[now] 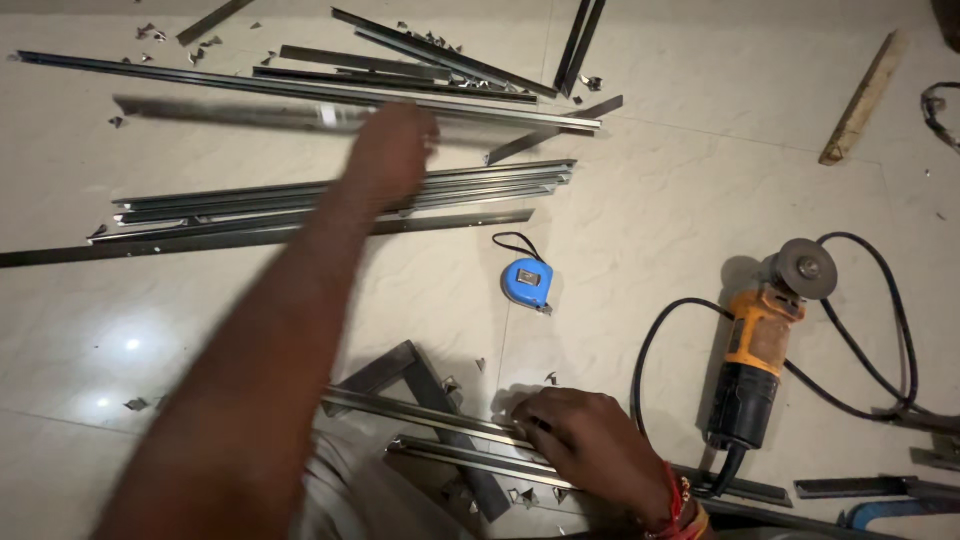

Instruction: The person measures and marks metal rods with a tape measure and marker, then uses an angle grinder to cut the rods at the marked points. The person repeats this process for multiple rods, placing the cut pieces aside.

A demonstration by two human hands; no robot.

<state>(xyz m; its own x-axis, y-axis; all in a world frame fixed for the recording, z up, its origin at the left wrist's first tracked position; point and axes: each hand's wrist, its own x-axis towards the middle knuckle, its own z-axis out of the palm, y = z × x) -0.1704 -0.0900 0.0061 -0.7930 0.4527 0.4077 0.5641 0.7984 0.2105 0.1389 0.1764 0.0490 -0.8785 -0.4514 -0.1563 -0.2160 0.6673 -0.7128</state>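
Right hand [590,440]: palm down at the near edge of the view, fingers curled, pressing on the end of a metal channel strip [430,412] that lies on the tiled floor [700,180]. A second strip [460,462] lies parallel just beneath it, and a darker flat bar [440,400] crosses both at an angle. A red and gold bangle [682,505] sits on the wrist. Small metal offcuts [520,494] are scattered around the strips.

To the right of that hand, an angle grinder [758,355] with an orange and black body rests on the floor, disc [806,268] pointing away, its black cord [880,330] looping around it.

Mid-floor, a blue tape measure [527,282] lies apart from both hands.

Left hand [392,150]: arm extended far forward, hand blurred by motion over a long bright aluminium strip [250,112]. Whether the fingers grip it or only hover at it cannot be told. Nearer than that strip lies a bundle of long metal sections [250,205].

Beyond, further dark strips [440,55] lie fanned out with more offcuts. A wooden batten [865,95] lies at the far right.
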